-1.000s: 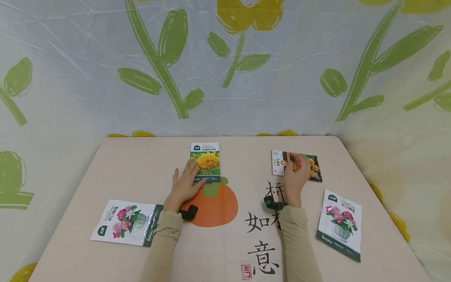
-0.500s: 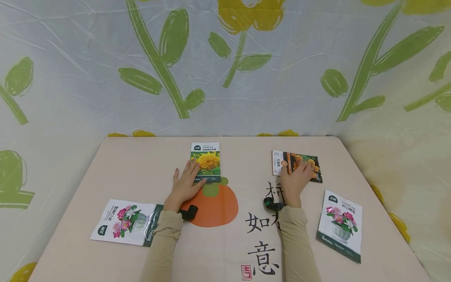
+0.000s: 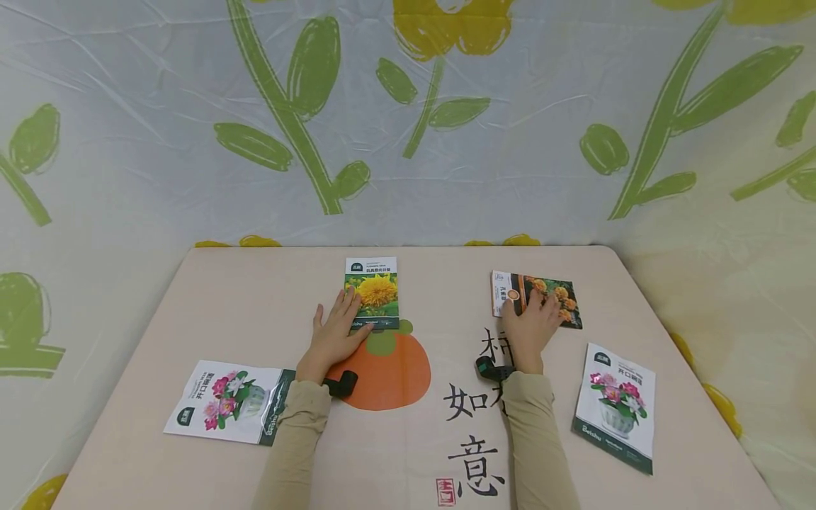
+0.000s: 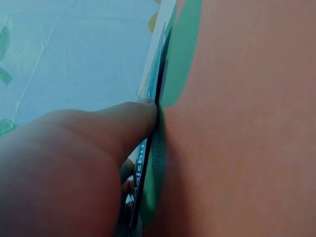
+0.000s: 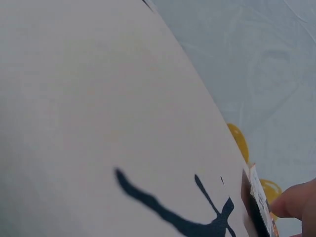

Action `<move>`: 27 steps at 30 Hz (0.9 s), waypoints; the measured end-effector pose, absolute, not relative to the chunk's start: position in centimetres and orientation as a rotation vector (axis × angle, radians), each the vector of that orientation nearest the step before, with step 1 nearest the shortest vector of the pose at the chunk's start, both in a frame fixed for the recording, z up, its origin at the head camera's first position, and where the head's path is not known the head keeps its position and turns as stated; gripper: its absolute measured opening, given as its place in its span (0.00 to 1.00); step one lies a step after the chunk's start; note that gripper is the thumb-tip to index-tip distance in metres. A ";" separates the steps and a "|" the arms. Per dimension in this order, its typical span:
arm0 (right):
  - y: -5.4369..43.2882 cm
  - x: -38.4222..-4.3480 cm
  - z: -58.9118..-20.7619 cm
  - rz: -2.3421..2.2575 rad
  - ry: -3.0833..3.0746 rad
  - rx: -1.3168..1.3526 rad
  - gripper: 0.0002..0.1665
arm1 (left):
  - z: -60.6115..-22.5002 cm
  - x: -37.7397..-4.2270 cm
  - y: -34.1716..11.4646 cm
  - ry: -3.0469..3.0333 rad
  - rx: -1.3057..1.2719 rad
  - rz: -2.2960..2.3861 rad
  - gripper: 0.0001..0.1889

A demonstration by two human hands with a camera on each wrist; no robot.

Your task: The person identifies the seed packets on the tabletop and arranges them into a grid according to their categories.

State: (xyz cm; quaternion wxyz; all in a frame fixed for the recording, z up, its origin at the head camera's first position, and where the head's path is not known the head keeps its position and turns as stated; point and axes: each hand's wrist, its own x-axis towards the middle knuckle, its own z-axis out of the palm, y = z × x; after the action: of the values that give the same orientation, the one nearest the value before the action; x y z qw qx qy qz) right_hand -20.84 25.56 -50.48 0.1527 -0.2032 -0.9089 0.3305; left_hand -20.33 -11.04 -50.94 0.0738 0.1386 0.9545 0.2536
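In the head view, my left hand lies with straight, spread fingers on the left side of a seed packet showing a yellow sunflower. The left wrist view shows the thumb on that packet's near edge. My right hand rests fingers-first on a seed packet with orange marigolds, at the back right. Its fingers are spread over the printed flowers and the thumb touches the near side. In the right wrist view, the marigold packet appears at the lower right, beside a fingertip.
Two white seed packets with pink flowers lie on the table: one packet by the left forearm, the other packet right of the right forearm. The tablecloth bears a printed persimmon and black characters. A flowered curtain hangs behind.
My right hand has drawn back slightly toward me and the left, its fingers changing from bunched to spread on the marigold packet. The left hand and the packets stay in place.
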 end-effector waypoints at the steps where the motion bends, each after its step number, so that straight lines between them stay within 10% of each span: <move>1: 25.6 -20.8 -50.5 0.948 -2.615 -0.579 0.38 | -50.9 -20.3 -11.0 2.866 0.415 0.761 0.40; 27: 25.5 -20.8 -50.4 0.850 -2.789 -0.443 0.38 | -51.0 -20.3 -11.1 2.876 0.432 0.758 0.40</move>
State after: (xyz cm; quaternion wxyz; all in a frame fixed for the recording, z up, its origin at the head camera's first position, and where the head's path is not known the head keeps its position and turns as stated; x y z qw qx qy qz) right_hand -20.79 25.48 -50.37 0.0964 -0.1494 -0.9414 0.2868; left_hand -20.30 -11.12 -50.97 0.0681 0.1433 0.9548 0.2515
